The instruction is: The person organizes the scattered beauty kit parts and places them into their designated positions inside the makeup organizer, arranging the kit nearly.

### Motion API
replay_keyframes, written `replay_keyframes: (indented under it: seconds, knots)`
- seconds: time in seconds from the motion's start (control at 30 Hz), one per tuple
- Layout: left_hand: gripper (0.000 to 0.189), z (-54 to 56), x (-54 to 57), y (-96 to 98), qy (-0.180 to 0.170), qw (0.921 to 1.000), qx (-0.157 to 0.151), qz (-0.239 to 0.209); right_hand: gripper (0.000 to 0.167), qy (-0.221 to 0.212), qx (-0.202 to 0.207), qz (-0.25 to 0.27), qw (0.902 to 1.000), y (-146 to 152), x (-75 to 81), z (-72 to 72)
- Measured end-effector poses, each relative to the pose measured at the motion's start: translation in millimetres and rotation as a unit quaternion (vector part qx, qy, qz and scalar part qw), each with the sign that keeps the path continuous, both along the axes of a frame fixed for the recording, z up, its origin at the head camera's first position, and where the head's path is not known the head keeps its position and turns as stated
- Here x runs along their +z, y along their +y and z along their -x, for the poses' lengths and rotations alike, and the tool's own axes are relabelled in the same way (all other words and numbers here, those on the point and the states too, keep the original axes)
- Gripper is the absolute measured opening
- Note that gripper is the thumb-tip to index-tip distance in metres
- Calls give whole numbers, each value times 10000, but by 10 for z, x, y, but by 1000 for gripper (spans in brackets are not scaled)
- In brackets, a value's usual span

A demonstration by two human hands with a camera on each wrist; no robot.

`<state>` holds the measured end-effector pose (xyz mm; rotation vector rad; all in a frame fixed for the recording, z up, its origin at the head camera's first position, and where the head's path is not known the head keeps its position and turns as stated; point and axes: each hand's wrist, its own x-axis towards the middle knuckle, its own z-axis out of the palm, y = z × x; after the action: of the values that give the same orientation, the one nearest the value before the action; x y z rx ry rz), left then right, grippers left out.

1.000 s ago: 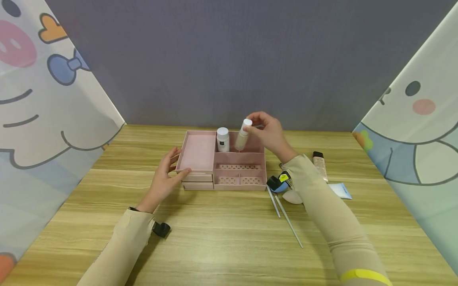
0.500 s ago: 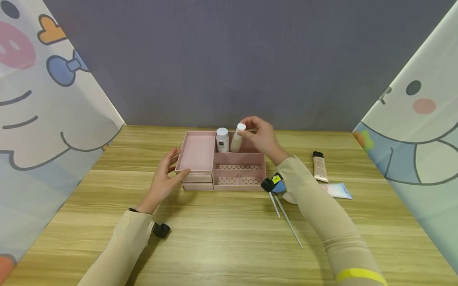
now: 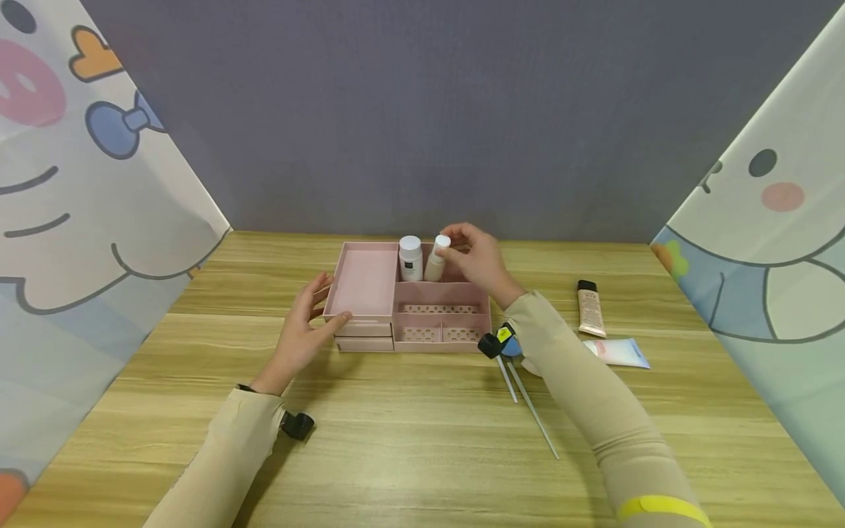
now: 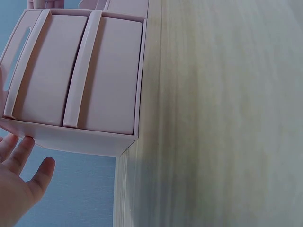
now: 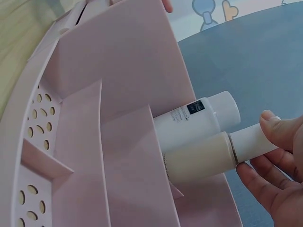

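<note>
A pink desk organizer (image 3: 442, 295) stands on the wooden table. In its back compartment are a white bottle (image 3: 411, 260) with a dark label and, right beside it, a slimmer cream bottle (image 5: 203, 160) with a white cap. My right hand (image 3: 480, 262) pinches that cap between thumb and fingers; the bottle's base is hidden behind the divider in the right wrist view. My left hand (image 3: 301, 334) rests at the organizer's left side, fingers loosely spread, thumb near the front corner. The left wrist view shows two drawers (image 4: 109, 75) in that side, with the left fingertips at the side wall.
Right of the organizer lie two thin sticks (image 3: 533, 411) and a blue item partly under the right wrist camera (image 3: 488, 346). Farther right are a beige tube (image 3: 590, 308) with a black cap and a white-blue tube (image 3: 620, 353). A grey panel (image 3: 422, 117) rises behind the table.
My right hand has moved left and down with the cream bottle, which now stands lower, close beside the white bottle. My left hand has stayed in place.
</note>
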<state>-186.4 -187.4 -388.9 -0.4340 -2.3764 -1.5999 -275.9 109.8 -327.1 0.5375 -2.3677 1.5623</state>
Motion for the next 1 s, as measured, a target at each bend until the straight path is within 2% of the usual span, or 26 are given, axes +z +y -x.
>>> replay_keyframes:
  seconds: [0.43,1.0]
  knots:
    - [75,-3,22,15,29,10000,-13,36,25,-43,126,-99,9999,-25,-101,39]
    - [76,6,-4,6,21,10000,-1,8,25,-348,192,-321,9987,-73,-297,104]
